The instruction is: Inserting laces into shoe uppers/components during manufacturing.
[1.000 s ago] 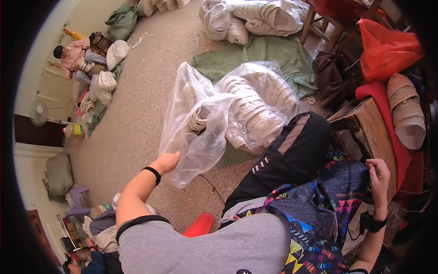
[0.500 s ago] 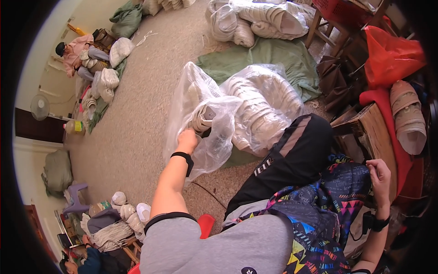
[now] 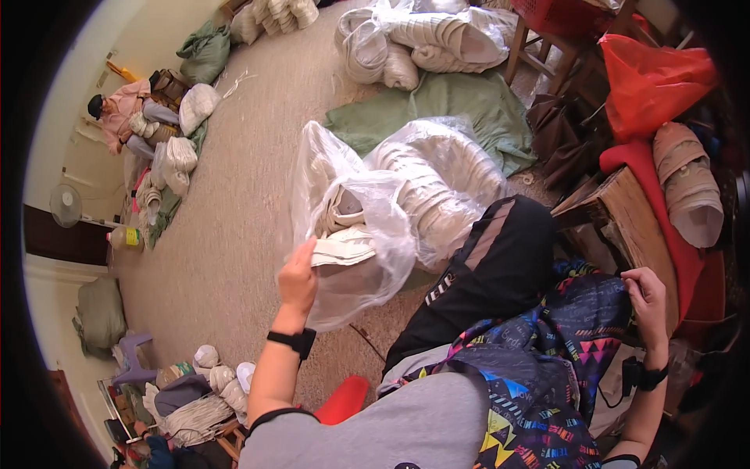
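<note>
One cream fabric bundle (image 3: 344, 248) lies at the mouth of one clear plastic bag (image 3: 369, 293), centre of frame. The left hand (image 3: 297, 280) is at the bundle's left end, fingers extended; whether they grip it cannot be confirmed. Inside the same bag, behind the bundle, is a nested roll of cream pieces (image 3: 344, 205); its layers cannot be counted. Risk, in my judgement: the thin film could snag or tear if the bundle is dragged against it, and the roll could spill if the loose mouth is pulled downward. Immediately right sits one filled bag (image 3: 437, 187) holding a curved stack, count obscured. Behind both, one green sheet (image 3: 437, 109) covers part of the floor (image 3: 242, 180). The hands are well apart: the right hand (image 3: 647, 303), right of frame, has curled fingers beside one wooden box (image 3: 637, 223); its contents, if any, cannot be determined. Further out: one red plastic bag (image 3: 656, 86) and one tan nested stack (image 3: 690, 184), upper right; one purple stool (image 3: 133, 356), lower left; one seated person (image 3: 129, 113), upper left.
</note>
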Demonstrator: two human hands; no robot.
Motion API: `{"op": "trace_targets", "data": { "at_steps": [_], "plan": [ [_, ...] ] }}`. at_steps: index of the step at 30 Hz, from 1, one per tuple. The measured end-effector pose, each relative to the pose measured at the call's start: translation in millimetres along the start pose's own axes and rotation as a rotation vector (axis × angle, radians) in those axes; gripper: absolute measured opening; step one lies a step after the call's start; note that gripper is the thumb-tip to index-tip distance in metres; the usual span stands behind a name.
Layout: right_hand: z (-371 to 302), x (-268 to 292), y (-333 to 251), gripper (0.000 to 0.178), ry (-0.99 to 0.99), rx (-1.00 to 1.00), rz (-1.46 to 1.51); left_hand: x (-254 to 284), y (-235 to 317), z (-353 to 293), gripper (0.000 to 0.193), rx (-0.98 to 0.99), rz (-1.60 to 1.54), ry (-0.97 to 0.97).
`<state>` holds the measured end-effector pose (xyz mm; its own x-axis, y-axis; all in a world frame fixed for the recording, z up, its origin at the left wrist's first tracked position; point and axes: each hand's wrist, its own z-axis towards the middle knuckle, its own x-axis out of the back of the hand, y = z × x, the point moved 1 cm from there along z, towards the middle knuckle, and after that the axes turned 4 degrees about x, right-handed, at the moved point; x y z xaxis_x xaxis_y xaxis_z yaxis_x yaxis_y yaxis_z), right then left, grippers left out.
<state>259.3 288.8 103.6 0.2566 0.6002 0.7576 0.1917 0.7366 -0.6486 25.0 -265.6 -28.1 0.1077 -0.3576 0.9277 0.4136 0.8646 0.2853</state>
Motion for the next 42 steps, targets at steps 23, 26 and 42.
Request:
{"op": "trace_targets", "data": {
  "at_steps": [23,26,42],
  "plan": [
    [-56,11,-15,0.051,0.289,-0.46,1.48,51,383,87,0.036,-1.657,-0.781,0.126],
    [-86,37,-7,0.05,0.494,-0.478,1.308,43,394,86,0.042,-1.686,-0.661,0.032],
    [-172,3,79,0.086,0.57,-0.664,0.239,-65,426,74,0.056,-1.301,-0.381,-0.878]
  ]
}}
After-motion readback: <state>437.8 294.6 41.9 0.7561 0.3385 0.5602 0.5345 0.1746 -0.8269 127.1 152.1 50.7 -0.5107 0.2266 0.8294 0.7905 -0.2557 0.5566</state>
